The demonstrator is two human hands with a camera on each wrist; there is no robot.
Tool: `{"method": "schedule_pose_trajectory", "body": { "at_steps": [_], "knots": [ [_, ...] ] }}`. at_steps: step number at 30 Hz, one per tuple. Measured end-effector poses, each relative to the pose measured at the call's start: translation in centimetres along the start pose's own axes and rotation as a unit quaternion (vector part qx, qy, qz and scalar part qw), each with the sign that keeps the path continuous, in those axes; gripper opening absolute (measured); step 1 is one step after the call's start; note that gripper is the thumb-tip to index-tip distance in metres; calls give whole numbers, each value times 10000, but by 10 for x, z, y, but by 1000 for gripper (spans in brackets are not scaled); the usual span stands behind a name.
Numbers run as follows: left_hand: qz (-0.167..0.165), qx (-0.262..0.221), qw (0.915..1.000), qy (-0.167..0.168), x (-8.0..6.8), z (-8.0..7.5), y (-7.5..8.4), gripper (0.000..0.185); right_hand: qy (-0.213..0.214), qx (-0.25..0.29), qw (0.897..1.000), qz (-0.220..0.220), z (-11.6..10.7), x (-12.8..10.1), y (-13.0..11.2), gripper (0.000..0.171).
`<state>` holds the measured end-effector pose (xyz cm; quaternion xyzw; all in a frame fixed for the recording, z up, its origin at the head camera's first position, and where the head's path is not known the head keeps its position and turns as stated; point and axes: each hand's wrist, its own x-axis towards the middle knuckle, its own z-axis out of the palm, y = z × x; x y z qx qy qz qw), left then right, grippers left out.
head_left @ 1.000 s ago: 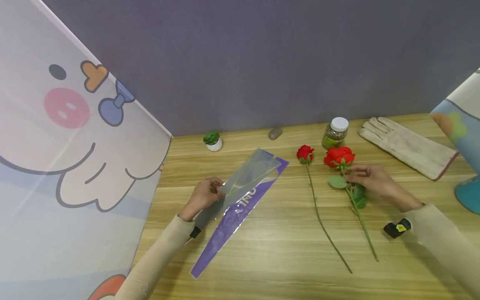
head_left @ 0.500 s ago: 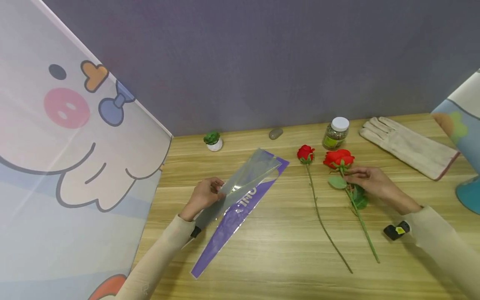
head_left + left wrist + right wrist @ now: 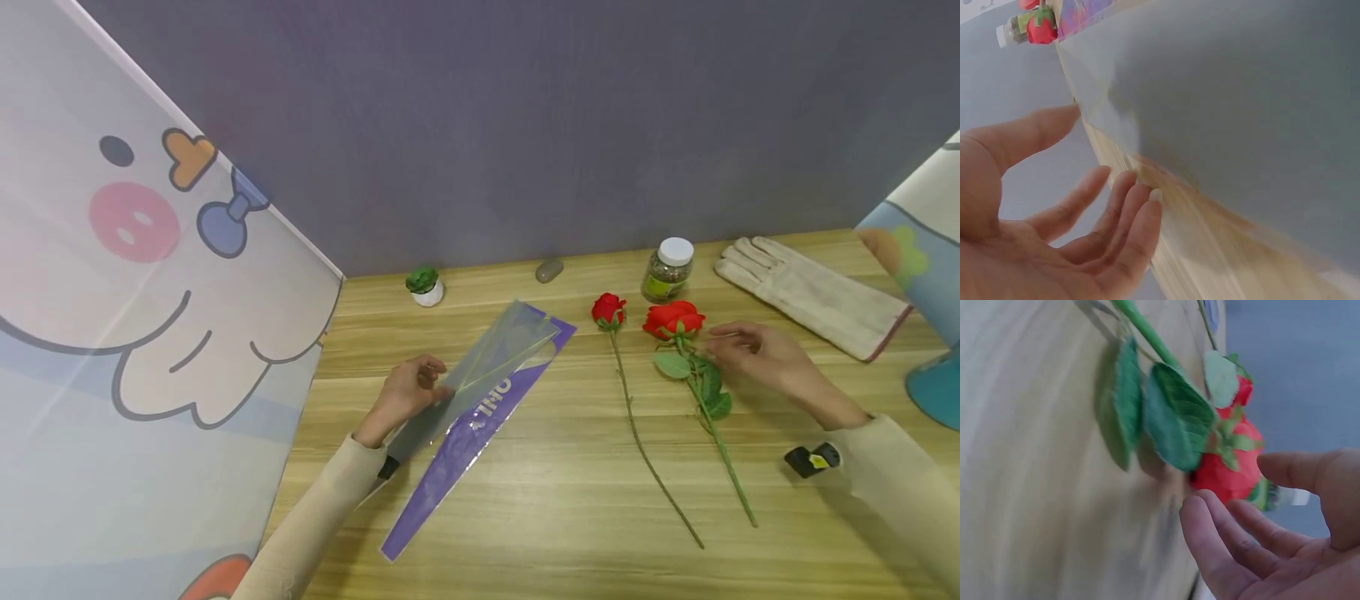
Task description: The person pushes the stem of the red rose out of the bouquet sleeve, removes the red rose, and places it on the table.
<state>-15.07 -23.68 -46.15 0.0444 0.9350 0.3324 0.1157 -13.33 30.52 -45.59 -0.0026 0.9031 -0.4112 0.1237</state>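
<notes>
A clear flower sleeve with a purple printed side (image 3: pixel 480 417) lies slantwise on the wooden table. My left hand (image 3: pixel 405 396) is at its left edge, thumb tip against or very near the film; in the left wrist view the fingers (image 3: pixel 1094 234) are loosely bent, a gap between them and the thumb. The large red rose (image 3: pixel 673 320) with green leaves lies to the right, beside a smaller red rose (image 3: pixel 608 309) on a long thin stem. Just right of the large rose's stem hovers my right hand (image 3: pixel 772 362), its thumb and fingers apart with nothing between them.
Along the back stand a small potted succulent (image 3: pixel 425 287), a grey stone (image 3: pixel 550 270) and a white-lidded jar (image 3: pixel 667 269). A pale cloth glove (image 3: pixel 817 296) lies at the back right. A teal object (image 3: pixel 937 396) is at the right edge.
My right hand has let go of the large rose's stem and moved slightly right. The rose stays lying on the table. The left hand and the sleeve have hardly moved.
</notes>
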Motion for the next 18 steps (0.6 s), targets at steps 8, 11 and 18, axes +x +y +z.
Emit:
{"method": "schedule_pose_trajectory", "body": {
  "at_steps": [8, 11, 18],
  "knots": [
    [1134, 9, 9909, 722, -1, 3, 8, 43, 892, -575, 9911, -809, -11, -13, -19, 40],
    [1708, -29, 9798, 1042, -2, 4, 14, 46, 1212, -681, 9826, -1232, -10, -19, -29, 36],
    [2603, -95, 9605, 978, -4, 10, 34, 67, 1209, -1235, 9600, -2201, 9, -31, -63, 44]
  ]
}}
